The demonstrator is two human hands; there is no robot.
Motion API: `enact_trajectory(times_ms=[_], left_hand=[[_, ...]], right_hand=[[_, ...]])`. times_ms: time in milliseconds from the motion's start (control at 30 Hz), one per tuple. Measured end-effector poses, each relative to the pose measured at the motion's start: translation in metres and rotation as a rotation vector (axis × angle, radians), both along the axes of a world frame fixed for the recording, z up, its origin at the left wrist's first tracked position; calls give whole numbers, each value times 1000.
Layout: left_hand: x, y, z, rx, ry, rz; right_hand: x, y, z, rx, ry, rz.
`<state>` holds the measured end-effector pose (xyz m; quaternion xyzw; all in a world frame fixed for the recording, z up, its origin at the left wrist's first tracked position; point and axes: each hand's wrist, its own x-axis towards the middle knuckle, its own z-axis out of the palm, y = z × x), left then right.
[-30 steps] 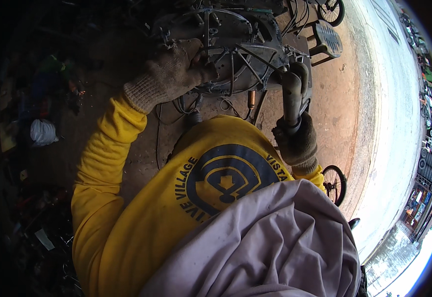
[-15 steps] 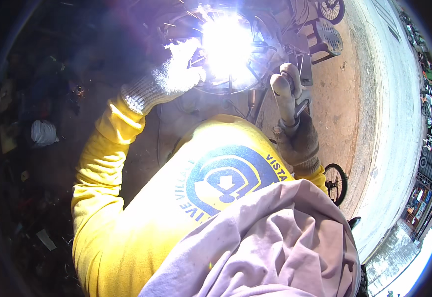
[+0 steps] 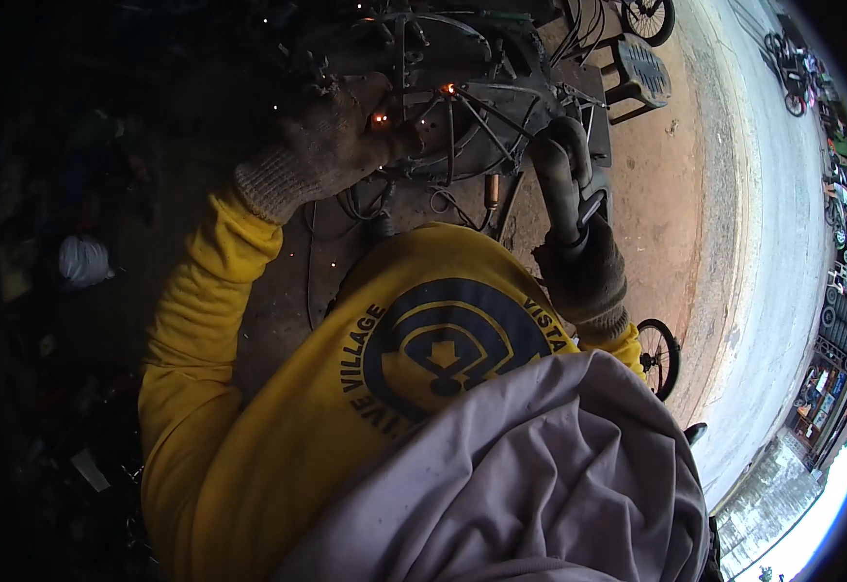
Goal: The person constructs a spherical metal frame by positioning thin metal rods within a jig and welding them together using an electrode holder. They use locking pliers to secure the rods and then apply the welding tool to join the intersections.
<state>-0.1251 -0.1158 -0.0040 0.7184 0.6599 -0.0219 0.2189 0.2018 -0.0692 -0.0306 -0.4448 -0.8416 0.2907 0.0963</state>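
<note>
My left hand [image 3: 321,150], in a knitted work glove, is at the left side of a metal rod frame [image 3: 449,136]; thumb and fingers appear closed on it, though the dim light hides part of the grip. A weld spot [image 3: 448,88] glows orange where several rods meet. More orange specks shine by the left thumb. To the right of the frame, my gloved right hand [image 3: 588,276] is wrapped round a welding electrode holder [image 3: 557,184], which points up and away from me. I cannot make out an electrode in it.
A dark chair [image 3: 644,73] stands beyond the frame, near a bicycle wheel [image 3: 648,17]. Another wheel [image 3: 658,359] is by my right elbow. Cables [image 3: 351,209] lie beneath the frame. A white bundle [image 3: 85,262] is on the dark ground at left; a road [image 3: 734,242] runs along the right.
The blinding welding arc and its smoke have gone out, leaving a glowing spot and scattered sparks. The scene is much darker. Both hands stay nearly where they were.
</note>
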Motion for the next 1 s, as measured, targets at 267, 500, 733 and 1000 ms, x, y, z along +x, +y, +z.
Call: enact_trajectory(times_ms=[267,500,733,1000], left_hand=[[-24,-17,-42,861,146,-397],[-21,-10,-46,887,5,-416],[-11,-4,-38,911,-6,-250],[-18,-6,-43,989,311,-437]], right_hand=[[21,-10,-6,-727,770,-242],[14,-11,-9,-10,142,-236],[5,-7,7,-10,56,-164],[-2,-6,12,-23,42,-135]])
